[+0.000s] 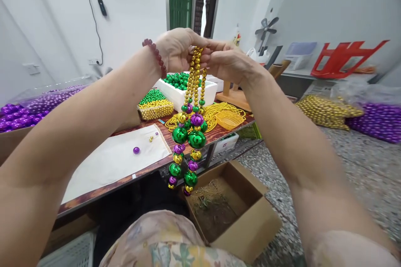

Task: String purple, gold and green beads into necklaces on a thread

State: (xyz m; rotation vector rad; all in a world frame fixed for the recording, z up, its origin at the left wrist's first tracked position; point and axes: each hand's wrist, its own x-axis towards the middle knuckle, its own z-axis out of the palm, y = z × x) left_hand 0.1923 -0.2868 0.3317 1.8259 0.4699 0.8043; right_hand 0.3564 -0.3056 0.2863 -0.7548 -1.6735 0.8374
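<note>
Both of my hands are raised and meet in the middle of the view. From them hang bead necklaces (pixel 196 129), strung with small gold beads above and larger green, purple and gold beads below. My left hand (pixel 180 48), below a dark red bead bracelet (pixel 154 56), has its fingers closed around the gold strands. My right hand (pixel 227 60) pinches at the top of the same strands, its fingertips touching the left hand's. A white strip (pixel 204 8) rises just above the fingers; I cannot tell whether it is held. The lower beads dangle freely over the table edge.
On the table (pixel 216 134) are a white foam box (pixel 171 91) of green beads, a tub (pixel 156 112) of gold and green beads, a yellow basket (pixel 230 120) and a white cloth (pixel 119 162) with loose beads. An open carton (pixel 238 212) stands below. Bagged beads (pixel 328 110) lie right.
</note>
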